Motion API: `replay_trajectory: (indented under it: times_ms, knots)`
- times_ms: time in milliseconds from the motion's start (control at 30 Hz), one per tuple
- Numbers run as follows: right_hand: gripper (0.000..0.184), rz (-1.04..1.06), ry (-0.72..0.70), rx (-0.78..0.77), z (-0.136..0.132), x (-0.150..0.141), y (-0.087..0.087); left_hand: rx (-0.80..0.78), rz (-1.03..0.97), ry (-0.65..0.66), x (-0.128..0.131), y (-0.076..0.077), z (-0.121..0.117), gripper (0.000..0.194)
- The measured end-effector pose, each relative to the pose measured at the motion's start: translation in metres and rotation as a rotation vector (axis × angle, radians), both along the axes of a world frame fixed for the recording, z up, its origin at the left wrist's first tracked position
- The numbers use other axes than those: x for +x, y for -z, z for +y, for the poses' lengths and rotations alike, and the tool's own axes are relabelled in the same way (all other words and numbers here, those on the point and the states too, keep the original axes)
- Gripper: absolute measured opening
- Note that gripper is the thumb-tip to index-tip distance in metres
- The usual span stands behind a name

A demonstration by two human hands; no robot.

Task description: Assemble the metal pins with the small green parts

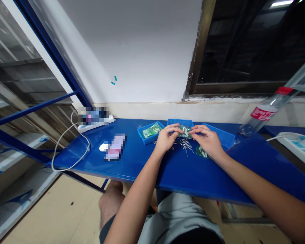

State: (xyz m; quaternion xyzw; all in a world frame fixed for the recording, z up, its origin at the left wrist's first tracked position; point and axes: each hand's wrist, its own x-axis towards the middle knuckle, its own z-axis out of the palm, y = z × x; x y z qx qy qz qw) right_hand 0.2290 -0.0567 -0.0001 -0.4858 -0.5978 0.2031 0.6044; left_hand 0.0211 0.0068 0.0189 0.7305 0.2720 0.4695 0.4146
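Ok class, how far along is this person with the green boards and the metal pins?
Hard to be sure, but the boards in the left blue tray look finished. In hand: one green board, held by the left hand and right hand. Still out: loose pins on the table and another board beside the right hand.

A small green circuit board [185, 131] is held between the left grip [165, 138] and the right grip [205, 139] above a blue worktop [208, 179]. Loose metal pins [184, 145] are scattered just below, and more green boards [151, 130] are piled in a blue plastic tray [144, 136] to the left.
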Motion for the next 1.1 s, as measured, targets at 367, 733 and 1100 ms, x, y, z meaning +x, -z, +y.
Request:
replay_trajectory:
  times_ms: [367, 733, 1100]
  knots:
    - [0.017, 0.069, -0.106, -0.017, -0.002, -0.006, -0.002, -0.127, 0.046, 0.157, 0.008, 0.004, -0.009, 0.037]
    - [0.026, 0.116, -0.136, -0.115, -0.005, -0.011, -0.004, 0.426, 0.26, -0.302, -0.013, -0.011, -0.006, 0.036]
    - [0.017, -0.151, -0.07, -0.023, -0.012, -0.013, -0.006, 0.319, 0.695, -0.722, -0.036, -0.011, 0.0, 0.031]
